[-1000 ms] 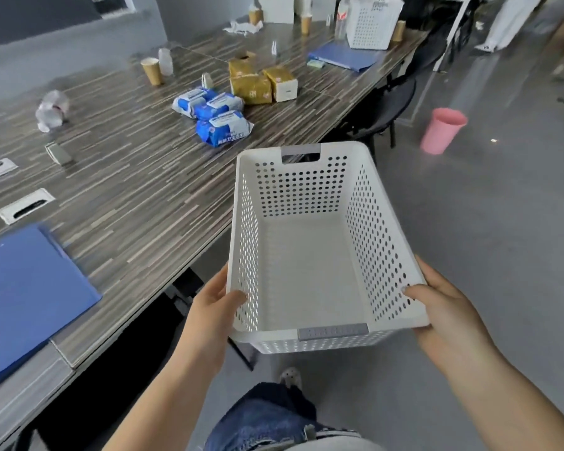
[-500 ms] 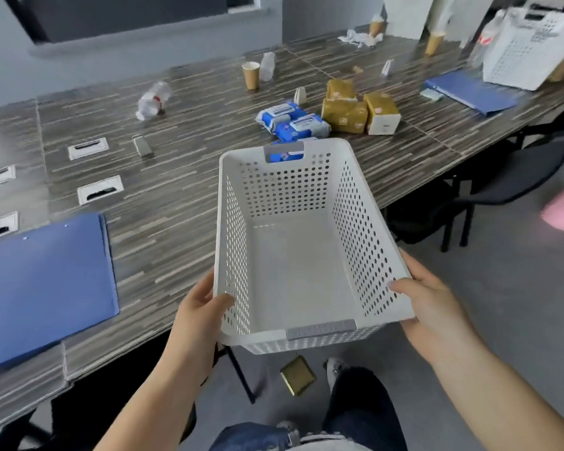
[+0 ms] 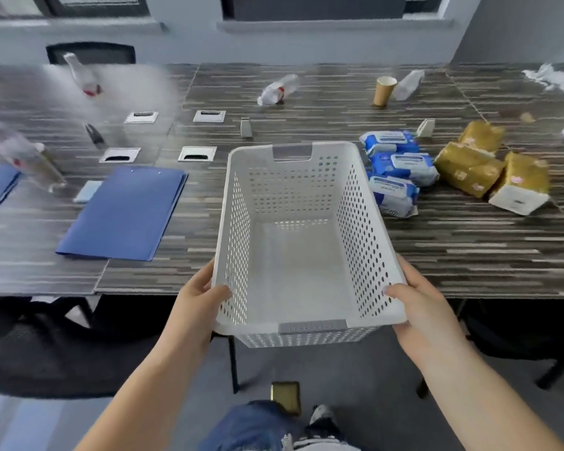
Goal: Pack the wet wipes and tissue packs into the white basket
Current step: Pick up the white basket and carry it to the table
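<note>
Above the striped dark wooden counter (image 3: 469, 255), the left hand (image 3: 196, 301) and right hand (image 3: 420, 307) each grip the empty white perforated plastic basket (image 3: 306, 271); grey floor (image 3: 79, 424) below.

View: the head camera has swung left and now faces the striped wood-grain table (image 3: 469, 255) squarely.
Basket: the white perforated plastic basket (image 3: 365, 242), earlier out over the floor, now extends across the table's near edge.
Wipes: the three blue-and-white wet wipe packs (image 3: 401, 167), earlier beyond the far rim, now lie just beside the basket's right wall.
</note>
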### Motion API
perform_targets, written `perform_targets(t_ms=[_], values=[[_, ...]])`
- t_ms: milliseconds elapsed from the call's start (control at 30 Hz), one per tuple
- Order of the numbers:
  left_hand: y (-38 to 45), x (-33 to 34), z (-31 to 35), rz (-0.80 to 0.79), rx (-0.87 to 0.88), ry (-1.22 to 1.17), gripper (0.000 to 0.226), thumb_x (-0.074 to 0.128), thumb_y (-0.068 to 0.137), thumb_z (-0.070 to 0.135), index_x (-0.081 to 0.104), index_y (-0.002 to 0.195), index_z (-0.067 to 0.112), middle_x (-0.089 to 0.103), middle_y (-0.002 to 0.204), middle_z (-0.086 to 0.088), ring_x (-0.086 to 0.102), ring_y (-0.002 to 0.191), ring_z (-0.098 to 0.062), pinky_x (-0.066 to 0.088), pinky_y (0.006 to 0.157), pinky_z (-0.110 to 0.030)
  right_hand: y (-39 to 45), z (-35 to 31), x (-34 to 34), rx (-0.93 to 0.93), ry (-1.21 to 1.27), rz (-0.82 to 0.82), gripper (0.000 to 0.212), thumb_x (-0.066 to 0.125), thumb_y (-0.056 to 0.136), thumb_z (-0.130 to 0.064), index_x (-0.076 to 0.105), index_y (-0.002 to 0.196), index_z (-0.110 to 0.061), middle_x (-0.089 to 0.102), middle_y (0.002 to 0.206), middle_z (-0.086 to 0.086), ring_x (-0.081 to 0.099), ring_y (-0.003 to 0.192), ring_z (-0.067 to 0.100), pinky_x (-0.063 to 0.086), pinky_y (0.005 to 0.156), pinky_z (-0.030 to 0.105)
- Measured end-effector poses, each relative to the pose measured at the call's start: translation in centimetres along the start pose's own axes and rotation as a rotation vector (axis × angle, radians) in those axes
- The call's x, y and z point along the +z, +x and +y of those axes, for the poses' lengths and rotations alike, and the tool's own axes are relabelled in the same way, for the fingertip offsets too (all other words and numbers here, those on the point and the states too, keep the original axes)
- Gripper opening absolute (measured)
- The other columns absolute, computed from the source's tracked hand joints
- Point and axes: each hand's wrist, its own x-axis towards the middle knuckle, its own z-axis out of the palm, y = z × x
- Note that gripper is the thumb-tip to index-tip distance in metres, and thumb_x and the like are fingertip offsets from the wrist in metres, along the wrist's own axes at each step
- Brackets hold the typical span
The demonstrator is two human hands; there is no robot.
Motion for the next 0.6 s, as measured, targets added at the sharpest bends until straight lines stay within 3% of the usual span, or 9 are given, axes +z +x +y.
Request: perform_targets(t_ms=[267,367,600], values=[[1.5,1.4,0.4,0.082,-0.006,-0.063,0.058,0.038,0.086,-0.013,0.068,0.096,0.035,0.077,0.081,0.006,0.073,0.065,-0.011,0.057,0.062,-0.03,3.7,-1.4,0.2,0.027,-0.067,-0.074,0.062,0.035,0.089,0.014,0.053,0.134,-0.025,0.064,0.114,-0.001,0.061,0.099,0.015,0.05,0.075,0.033],[3.1,1.4,0.9,0.101,-0.021,-0.061,0.059,0.038,0.085,-0.013,0.067,0.1,0.036,0.078,0.081,0.006,0.073,0.065,-0.013,0.058,0.057,-0.029,5.3,-1.8,0.7,0.035,-0.08,-0.075,0.064,0.035,0.089,0.014,0.052,0.135,-0.026,0.062,0.122,0.003,0.06,0.101,0.015,0.051,0.078,0.033],[9.1,0.1,3.7,0.127,-0.057,-0.064,0.061,0.039,0.084,-0.012,0.062,0.122,0.029,0.076,0.1,-0.002,0.07,0.087,-0.026,0.056,0.065,-0.034,9.9,-3.1,4.3,0.031,-0.105,-0.039,0.063,0.035,0.089,0.014,0.052,0.135,-0.025,0.06,0.119,0.001,0.059,0.097,0.014,0.051,0.087,0.042]])
